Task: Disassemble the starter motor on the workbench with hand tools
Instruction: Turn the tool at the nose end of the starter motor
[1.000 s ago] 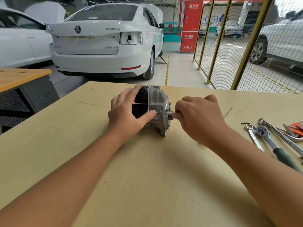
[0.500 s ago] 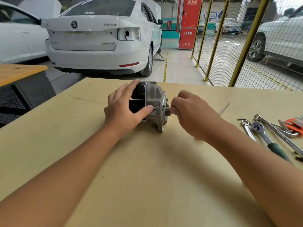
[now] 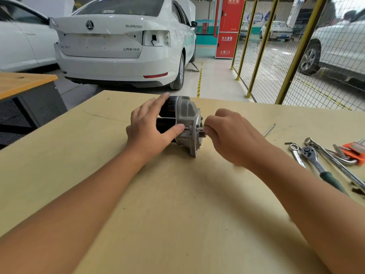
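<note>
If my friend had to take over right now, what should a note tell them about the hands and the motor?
Left hand: holds the motor's black body steady, thumb on the near side, motor lying on its side on the bench.
Right hand: fingers pinch something thin at the shaft end of the grey housing; what exactly is hidden.
Tools: ratchet, wrenches and hex keys lie untouched at the right; a thin rod lies behind the right hand.
Done: cannot tell; the motor looks whole.
Left: open the housing and take the parts out.

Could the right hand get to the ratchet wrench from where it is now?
Probably yes: the ratchet wrench lies uncovered on the workbench on the right hand's own side, though its fingers now pinch something at the starter motor.
</note>
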